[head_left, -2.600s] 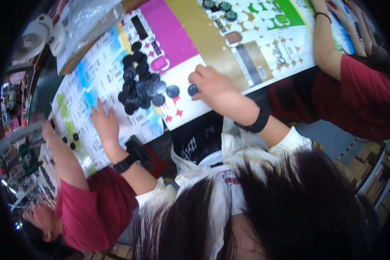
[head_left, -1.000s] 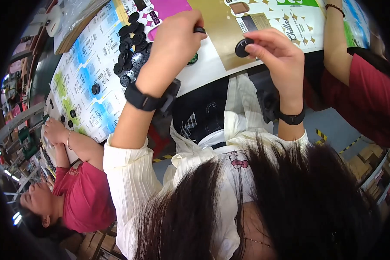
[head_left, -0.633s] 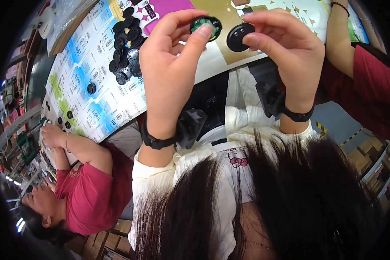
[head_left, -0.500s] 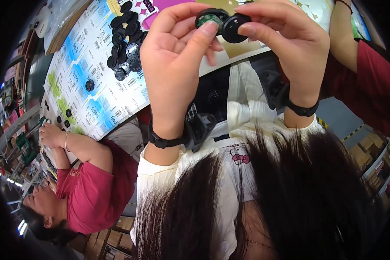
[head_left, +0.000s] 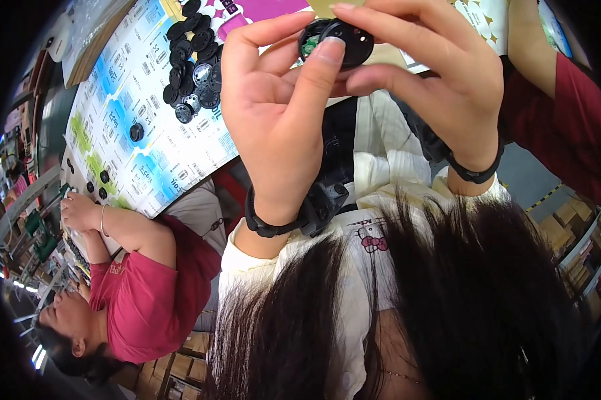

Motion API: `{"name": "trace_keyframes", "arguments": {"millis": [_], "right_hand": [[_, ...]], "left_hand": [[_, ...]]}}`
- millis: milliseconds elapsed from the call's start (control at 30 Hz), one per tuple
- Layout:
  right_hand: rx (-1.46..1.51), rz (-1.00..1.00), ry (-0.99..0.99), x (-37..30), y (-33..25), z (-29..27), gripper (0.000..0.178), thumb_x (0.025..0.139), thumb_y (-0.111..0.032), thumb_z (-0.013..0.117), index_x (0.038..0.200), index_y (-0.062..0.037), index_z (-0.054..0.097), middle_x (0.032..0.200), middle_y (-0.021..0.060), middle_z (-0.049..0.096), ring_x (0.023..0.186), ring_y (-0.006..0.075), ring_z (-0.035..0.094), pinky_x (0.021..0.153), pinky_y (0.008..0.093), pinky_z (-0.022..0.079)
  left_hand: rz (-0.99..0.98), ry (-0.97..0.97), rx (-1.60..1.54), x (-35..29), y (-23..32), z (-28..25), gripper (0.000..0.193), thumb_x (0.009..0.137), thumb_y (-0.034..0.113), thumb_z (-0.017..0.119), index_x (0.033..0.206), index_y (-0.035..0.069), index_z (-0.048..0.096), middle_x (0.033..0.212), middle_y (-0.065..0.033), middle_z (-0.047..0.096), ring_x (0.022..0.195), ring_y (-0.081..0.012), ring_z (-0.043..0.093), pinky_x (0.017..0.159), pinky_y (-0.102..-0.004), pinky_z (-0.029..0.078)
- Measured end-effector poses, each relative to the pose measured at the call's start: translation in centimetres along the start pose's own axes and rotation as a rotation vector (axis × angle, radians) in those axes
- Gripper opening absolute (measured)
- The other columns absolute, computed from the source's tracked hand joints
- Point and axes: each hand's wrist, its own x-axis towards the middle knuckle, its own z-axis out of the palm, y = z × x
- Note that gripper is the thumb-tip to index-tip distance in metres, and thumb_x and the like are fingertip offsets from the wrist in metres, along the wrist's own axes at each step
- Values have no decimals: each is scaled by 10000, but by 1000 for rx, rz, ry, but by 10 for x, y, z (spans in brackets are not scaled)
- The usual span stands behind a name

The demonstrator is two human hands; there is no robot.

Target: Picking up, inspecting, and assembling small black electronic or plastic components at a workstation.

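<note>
In my left hand (head_left: 274, 117), between thumb and fingers, is a round black housing (head_left: 302, 35) with a green circuit board (head_left: 310, 45) inside. A glossy black round cover (head_left: 355, 44) lies partly over that housing, so much of the board is hidden. My left thumb presses on the cover's near face. My right hand (head_left: 440, 77) curves around the cover, its fingers at the top edge and its thumb by the lower edge. To the left of my left hand, several black round parts (head_left: 201, 41) lie in a loose heap on the printed table sheet (head_left: 174, 157).
A lone black round part (head_left: 136, 132) and several small black pieces (head_left: 104, 177) lie farther left. A co-worker in a red shirt (head_left: 147, 293) sits at the left. Another person's red sleeve (head_left: 567, 133) is close on the right. Cardboard boxes (head_left: 570, 220) stand behind on the right.
The black cover has moved left and now overlaps the housing, hiding more of the green board. My left thumb now presses the cover, and my right thumb has dropped to its lower edge.
</note>
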Motion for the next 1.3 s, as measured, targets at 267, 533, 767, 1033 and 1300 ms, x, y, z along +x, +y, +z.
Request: {"name": "trace_keyframes", "arguments": {"millis": [267,533,767,1033,1300], "right_hand": [[20,31,5,-2,2,0,358,589,-55,678,934,-3,595,813,90,531,700,189,532,597,236,432],[298,168,-55,-3,-11,-7,401,568,-1,690,959,-10,600,859,69,514,749,154,527,631,207,439],[297,109,-57,-4,-6,-7,395,561,7,695,946,-18,611,896,74,498,771,148,521,647,198,440],[267,136,-123,0,-8,-14,377,578,-2,687,946,-20,608,889,73,499,768,155,524,651,212,441],[-37,-386,31,-4,24,24,279,693,57,603,968,55,557,887,88,555,758,129,548,664,202,445]], "left_hand": [[-75,-242,-185,7,0,-25,323,827,102,485,1093,-61,402,992,-164,533,905,-215,545,766,-324,463],[-156,-361,-228,12,-4,-55,516,807,291,525,1167,-48,375,1073,-135,511,957,-200,527,822,-325,434],[-119,-406,-98,10,0,-37,553,779,327,545,1151,-55,398,1092,-142,500,984,-203,516,850,-309,420],[-94,-371,-101,8,0,-36,501,787,277,554,1126,-70,423,1068,-150,514,961,-199,528,841,-301,429],[-16,-63,-66,-2,-13,-21,240,774,18,537,997,-69,515,936,-114,569,825,-139,555,719,-220,449]]}}
